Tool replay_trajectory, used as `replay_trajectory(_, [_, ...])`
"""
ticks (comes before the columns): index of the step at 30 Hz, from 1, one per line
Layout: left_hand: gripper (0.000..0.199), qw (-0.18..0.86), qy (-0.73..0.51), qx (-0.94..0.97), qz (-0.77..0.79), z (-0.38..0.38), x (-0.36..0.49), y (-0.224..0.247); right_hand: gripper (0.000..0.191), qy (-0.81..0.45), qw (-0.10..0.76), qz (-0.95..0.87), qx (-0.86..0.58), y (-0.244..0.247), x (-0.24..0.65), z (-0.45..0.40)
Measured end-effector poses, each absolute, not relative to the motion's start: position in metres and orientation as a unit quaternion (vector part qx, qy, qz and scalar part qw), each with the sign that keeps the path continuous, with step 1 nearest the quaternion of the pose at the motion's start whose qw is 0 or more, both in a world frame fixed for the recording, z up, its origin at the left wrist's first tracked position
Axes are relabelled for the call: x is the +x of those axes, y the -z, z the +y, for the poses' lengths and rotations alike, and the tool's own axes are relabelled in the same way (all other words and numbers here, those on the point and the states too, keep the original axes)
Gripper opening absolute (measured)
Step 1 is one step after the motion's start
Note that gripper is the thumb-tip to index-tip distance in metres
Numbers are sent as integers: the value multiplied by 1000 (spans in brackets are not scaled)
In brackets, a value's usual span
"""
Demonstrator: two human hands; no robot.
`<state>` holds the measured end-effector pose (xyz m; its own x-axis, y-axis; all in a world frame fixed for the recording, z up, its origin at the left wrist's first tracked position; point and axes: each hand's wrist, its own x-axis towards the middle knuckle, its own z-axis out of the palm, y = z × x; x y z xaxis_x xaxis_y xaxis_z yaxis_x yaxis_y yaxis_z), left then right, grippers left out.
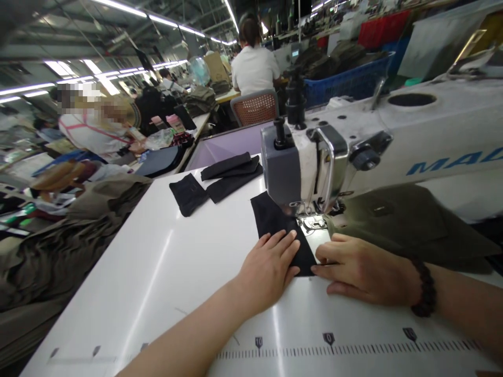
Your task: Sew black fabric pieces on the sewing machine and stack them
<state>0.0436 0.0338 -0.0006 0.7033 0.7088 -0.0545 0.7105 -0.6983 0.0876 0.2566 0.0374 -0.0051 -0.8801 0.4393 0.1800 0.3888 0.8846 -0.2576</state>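
Left hand (269, 267) fingers flat on the black cloth (275, 222); right hand (359, 269) fingers spread at three o'clock; soft, limp, best pressed at its edges.

Both forearms are bare, with no sleeves showing. The right hand (359, 269) has a bracelet (426, 287) of dark round beads at its wrist. The left hand (269, 269) wears nothing.
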Motion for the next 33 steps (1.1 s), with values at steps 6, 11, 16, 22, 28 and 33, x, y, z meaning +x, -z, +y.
replay_trajectory(6, [36,59,14,932,358,54,43,-3,30,-100,153,-950,-253,8,255,39])
replay_trajectory(11, [35,53,-7,934,352,55,41,2,30,-111,157,-944,-270,11,254,38])
replay_trajectory(16, [34,49,-30,932,358,58,39,9,27,-113,157,-939,-283,13,253,40])
replay_trajectory(22, [35,64,-26,933,353,66,39,9,28,-128,154,-933,-300,14,253,42])
replay_trajectory(28, [35,75,-25,934,349,71,39,7,28,-148,150,-927,-311,15,252,43])
replay_trajectory(33, [35,78,-24,935,346,72,40,7,30,-148,152,-927,-308,16,251,43])
